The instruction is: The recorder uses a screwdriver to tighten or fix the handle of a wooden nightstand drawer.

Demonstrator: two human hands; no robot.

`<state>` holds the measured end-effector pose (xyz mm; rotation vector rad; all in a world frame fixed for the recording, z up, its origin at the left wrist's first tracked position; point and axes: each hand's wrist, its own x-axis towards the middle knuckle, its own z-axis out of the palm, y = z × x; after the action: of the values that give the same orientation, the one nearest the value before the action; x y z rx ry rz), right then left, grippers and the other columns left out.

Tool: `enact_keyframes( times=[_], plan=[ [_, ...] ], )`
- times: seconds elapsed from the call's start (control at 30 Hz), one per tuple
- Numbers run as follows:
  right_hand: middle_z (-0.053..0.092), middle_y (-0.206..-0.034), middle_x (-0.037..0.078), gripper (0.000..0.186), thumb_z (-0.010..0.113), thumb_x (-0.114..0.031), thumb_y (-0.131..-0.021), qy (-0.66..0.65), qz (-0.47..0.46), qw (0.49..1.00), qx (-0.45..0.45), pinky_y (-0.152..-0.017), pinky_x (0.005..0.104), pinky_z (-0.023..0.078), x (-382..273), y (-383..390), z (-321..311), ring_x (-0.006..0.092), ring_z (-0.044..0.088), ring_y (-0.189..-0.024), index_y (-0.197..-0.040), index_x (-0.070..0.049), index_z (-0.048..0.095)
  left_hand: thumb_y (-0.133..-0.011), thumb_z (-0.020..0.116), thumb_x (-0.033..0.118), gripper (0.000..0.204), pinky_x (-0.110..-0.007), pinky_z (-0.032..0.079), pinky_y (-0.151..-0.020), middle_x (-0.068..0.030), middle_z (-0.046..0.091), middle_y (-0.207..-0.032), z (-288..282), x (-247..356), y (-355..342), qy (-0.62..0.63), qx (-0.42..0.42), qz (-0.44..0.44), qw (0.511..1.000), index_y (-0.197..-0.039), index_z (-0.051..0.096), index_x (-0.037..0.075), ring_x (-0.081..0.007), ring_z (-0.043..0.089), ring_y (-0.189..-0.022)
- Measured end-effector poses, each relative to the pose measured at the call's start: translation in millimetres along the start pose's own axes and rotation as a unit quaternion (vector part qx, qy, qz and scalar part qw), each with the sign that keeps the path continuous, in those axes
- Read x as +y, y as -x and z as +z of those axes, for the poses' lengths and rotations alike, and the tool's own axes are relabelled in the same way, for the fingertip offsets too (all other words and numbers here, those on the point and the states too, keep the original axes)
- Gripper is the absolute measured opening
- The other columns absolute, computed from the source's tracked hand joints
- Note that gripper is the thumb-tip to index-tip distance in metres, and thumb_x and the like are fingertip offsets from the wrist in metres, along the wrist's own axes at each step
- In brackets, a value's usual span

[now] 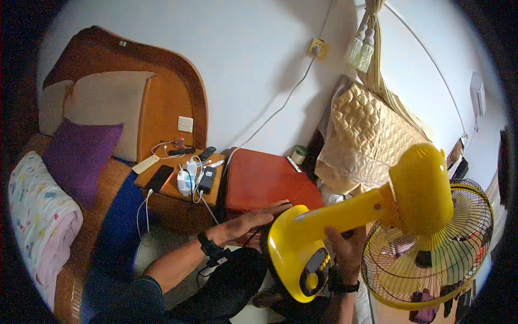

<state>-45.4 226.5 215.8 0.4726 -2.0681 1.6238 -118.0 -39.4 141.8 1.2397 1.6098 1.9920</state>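
A yellow fan (291,243) is tilted on its side, its base toward me, its round wire cage (426,272) at the right and yellow motor housing (418,189) above that. My left hand (243,224) reaches to the base's upper left edge with fingers stretched out against or beside it, partly over the red cabinet top (259,173). My right hand (345,248) grips the fan's neck from below, its fingers partly hidden behind it. Dark controls with yellow buttons face me on the base.
A bedside table (148,181) holds a phone, remotes, chargers and cables. The bed at left has pillows (81,156) and a folded quilt (40,216). Gold quilted fabric (359,129) lies against the wall at right. A cord runs from a yellow wall socket (317,48).
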Motion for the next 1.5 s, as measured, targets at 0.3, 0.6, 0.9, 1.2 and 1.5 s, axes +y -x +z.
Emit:
enact_keyframes(
  times=[0.3,0.6,0.9,1.2,1.5],
  plan=[
    [0.066,-0.099,0.010,0.046,0.077,-0.008,-0.078,0.041,-0.066,0.997,0.021,-0.080,0.0309,0.052,114.7,-97.6,45.1,0.0187,0.065,-0.087,-0.116,0.000,0.053,-0.088,0.072,0.032,0.089,-0.037,0.035,-0.110,-0.0165,0.041,-0.145,-46.3,-83.8,3.5,-0.143,0.181,-0.072,0.970,-0.154,0.019,0.006,-0.0244,0.040,-0.133],
    [0.066,-0.096,0.013,0.050,0.081,-0.015,-0.074,0.218,-0.007,0.975,-0.036,-0.080,0.0333,0.052,202.8,-169.3,84.6,0.0230,0.066,-0.089,-0.114,-0.001,0.054,-0.089,0.061,0.010,0.032,-0.024,0.046,-0.049,-0.0078,0.070,-0.088,-175.6,-88.0,25.0,-0.176,0.470,-0.182,0.845,-0.118,0.066,-0.002,-0.0088,0.055,-0.052],
    [0.067,-0.098,0.014,0.041,0.077,-0.017,-0.077,0.268,-0.083,0.960,-0.007,-0.082,0.0369,0.051,254.2,-225.7,124.0,0.0275,0.065,-0.091,-0.111,-0.002,0.058,-0.087,0.061,0.010,0.029,-0.026,0.049,-0.058,-0.0101,0.071,-0.086,-259.0,-106.2,-51.9,-0.260,0.478,-0.054,0.837,-0.111,0.067,-0.004,-0.0117,0.061,-0.061],
    [0.068,-0.100,0.014,0.038,0.074,-0.020,-0.079,0.295,-0.045,0.954,-0.015,-0.086,0.0409,0.049,312.4,-209.6,136.0,0.0313,0.065,-0.092,-0.109,-0.003,0.060,-0.081,0.067,0.011,0.030,-0.034,0.053,-0.079,-0.0154,0.070,-0.094,-293.4,-143.8,-83.7,-0.416,0.406,-0.085,0.810,-0.106,0.067,-0.006,-0.0226,0.067,-0.085],
    [0.069,-0.101,0.014,0.035,0.071,-0.023,-0.081,0.298,-0.103,0.946,0.071,-0.089,0.0450,0.047,333.9,-246.5,167.4,0.0351,0.064,-0.093,-0.108,-0.003,0.062,-0.071,0.081,0.036,0.074,-0.048,0.034,-0.111,-0.0177,0.044,-0.144,-186.2,-131.1,-84.2,-0.530,0.191,-0.073,0.823,-0.134,0.054,0.007,-0.0376,0.041,-0.134]
  ],
)
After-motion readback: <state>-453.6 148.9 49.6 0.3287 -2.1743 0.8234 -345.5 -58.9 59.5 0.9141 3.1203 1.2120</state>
